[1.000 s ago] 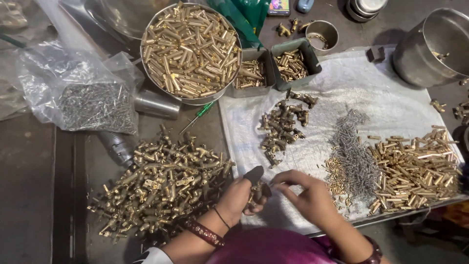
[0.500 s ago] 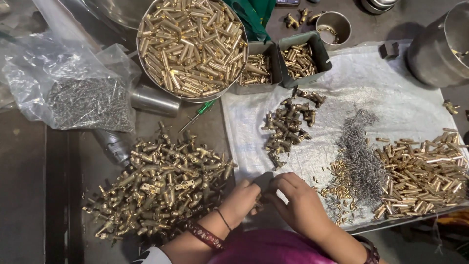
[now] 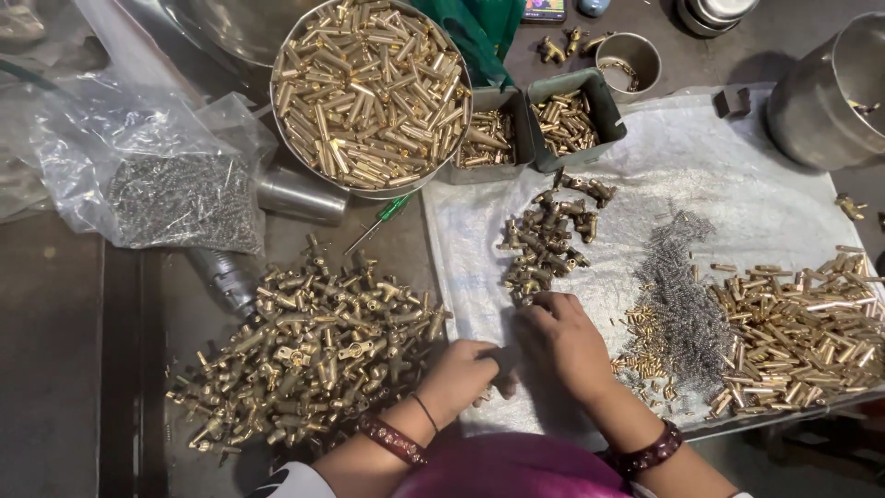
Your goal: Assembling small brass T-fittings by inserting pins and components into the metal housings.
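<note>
Both hands are seen from above at the lower middle of the view, forearms coming up from the bottom edge, each wrist ringed by a dark red bangle. The left hand [image 3: 466, 369] is held low over the near edge of the white cloth [image 3: 737, 175], knuckles up, fingers curled inward toward the right hand; what lies under them is hidden, so it cannot be told whether anything is gripped. The right hand [image 3: 564, 339] is laid palm down just beside it, wrist bent, its fingers stretched forward and loosely together so that the fingertips [image 3: 539, 304] are touching the near end of the small heap of brass fittings [image 3: 548, 242] on the cloth; whether a fitting is pinched there cannot be told. The two hands are nearly touching at the thumbs. To the left of the left hand, off the cloth, a large pile of brass tee pieces [image 3: 313, 346] is spread on the dark table. To the right of the right hand a tangle of grey springs [image 3: 678, 295] and a heap of brass tubes [image 3: 793, 323] are lying on the cloth. Farther back a round steel pan [image 3: 369, 92] is filled with more tubes, with two small green bins [image 3: 539, 120] beside it.
</note>
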